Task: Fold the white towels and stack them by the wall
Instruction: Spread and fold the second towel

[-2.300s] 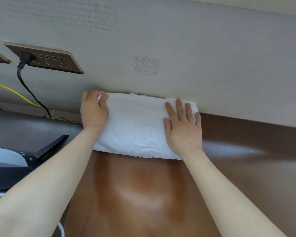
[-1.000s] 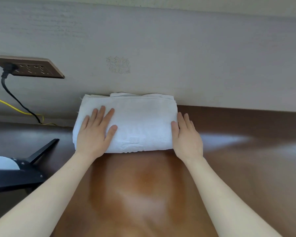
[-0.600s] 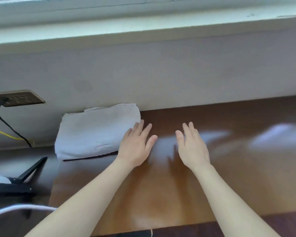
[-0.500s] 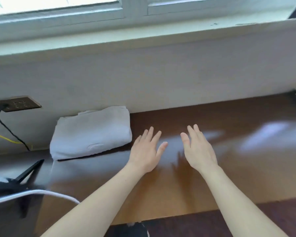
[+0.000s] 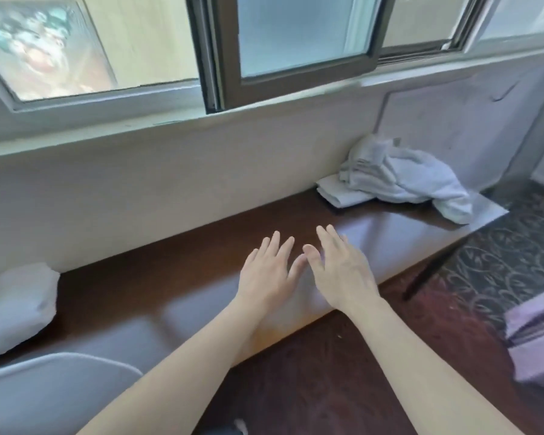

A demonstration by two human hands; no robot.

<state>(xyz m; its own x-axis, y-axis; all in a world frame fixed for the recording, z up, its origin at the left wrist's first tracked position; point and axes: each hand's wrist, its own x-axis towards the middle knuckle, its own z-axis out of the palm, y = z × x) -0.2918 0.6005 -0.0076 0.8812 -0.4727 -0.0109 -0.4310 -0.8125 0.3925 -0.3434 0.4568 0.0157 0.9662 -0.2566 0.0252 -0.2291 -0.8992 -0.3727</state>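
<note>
A folded white towel stack (image 5: 14, 304) lies against the wall at the far left of the brown desk (image 5: 176, 277). At the desk's far right a crumpled white towel (image 5: 412, 180) is heaped partly over a flat folded towel (image 5: 338, 191). My left hand (image 5: 269, 273) and my right hand (image 5: 338, 266) hover side by side over the middle of the desk, fingers straight and spread, holding nothing. Both hands are well clear of every towel.
A pale wall (image 5: 170, 180) and a window sill run behind the desk, with a window frame (image 5: 220, 51) above. A grey chair back (image 5: 44, 390) is at lower left. Patterned carpet (image 5: 500, 262) and a purple object (image 5: 537, 334) lie at right.
Both hands left the folded stack and moved right over the bare desk. The view swung right and up, bringing the crumpled towel pile and the window into sight.
</note>
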